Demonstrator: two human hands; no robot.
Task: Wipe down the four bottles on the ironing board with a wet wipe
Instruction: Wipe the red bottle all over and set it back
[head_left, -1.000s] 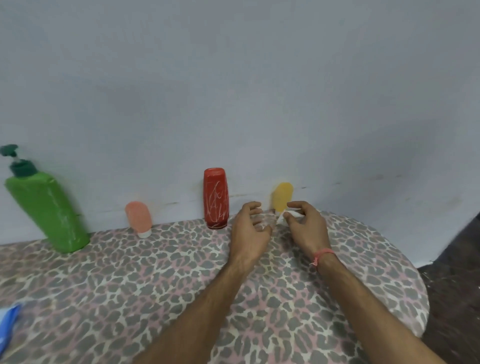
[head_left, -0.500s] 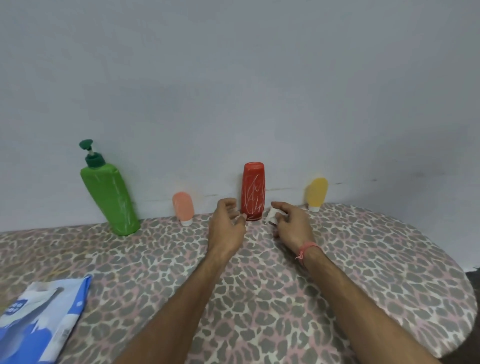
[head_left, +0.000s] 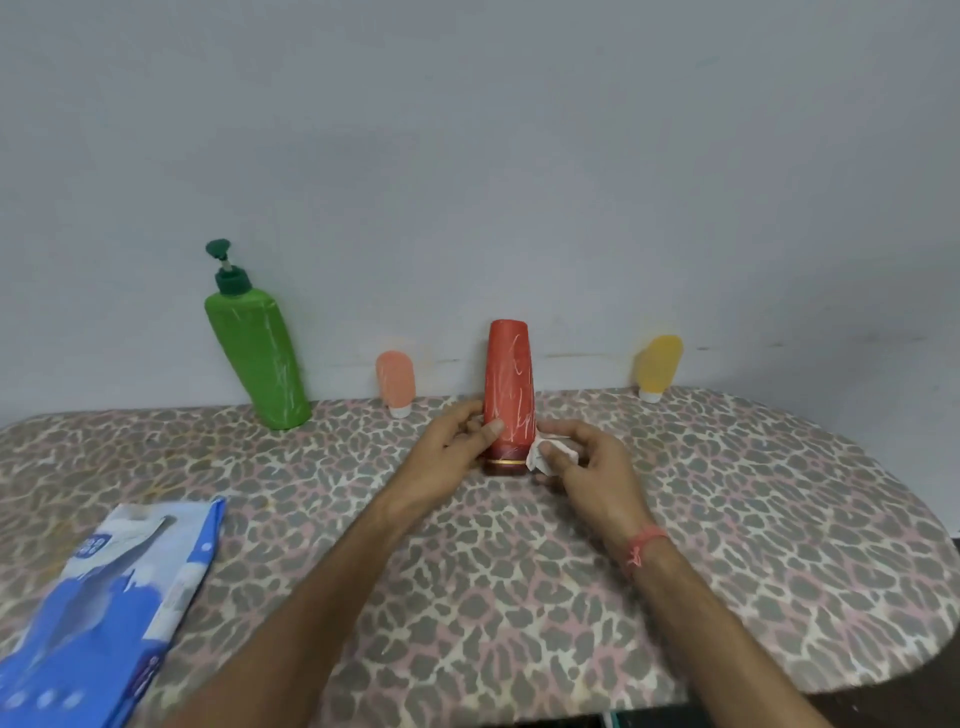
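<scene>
- The red bottle (head_left: 508, 395) stands cap-down on the ironing board (head_left: 727, 519), its long axis upright, about the middle of the row along the wall.
- The left hand (head_left: 451, 457) closes round the bottle's lower body from the left; the thumb lies across the front, just above the dark cap, and the other fingers pass behind.
- The right hand (head_left: 587, 467) sits just right of the bottle's base, fingers curled shut on a bunched white wipe (head_left: 545, 453); the wipe touches or nearly touches the cap end, I cannot tell which.
- So the bottle lies directly left of the wipe, and the unwiped length runs straight up from it. Judging from this, the stroke to come goes upward along the body, with the left hand steadying or turning the bottle.
- White scribble marks show on the red front, so it looks not yet cleaned.
- The green pump bottle (head_left: 254, 358) is well to the left, the peach tube (head_left: 396, 382) between it and the red one, the yellow tube (head_left: 658, 366) to the right; all three stand apart from both hands.
- A blue wipe pack (head_left: 104, 613) lies at the near left.
</scene>
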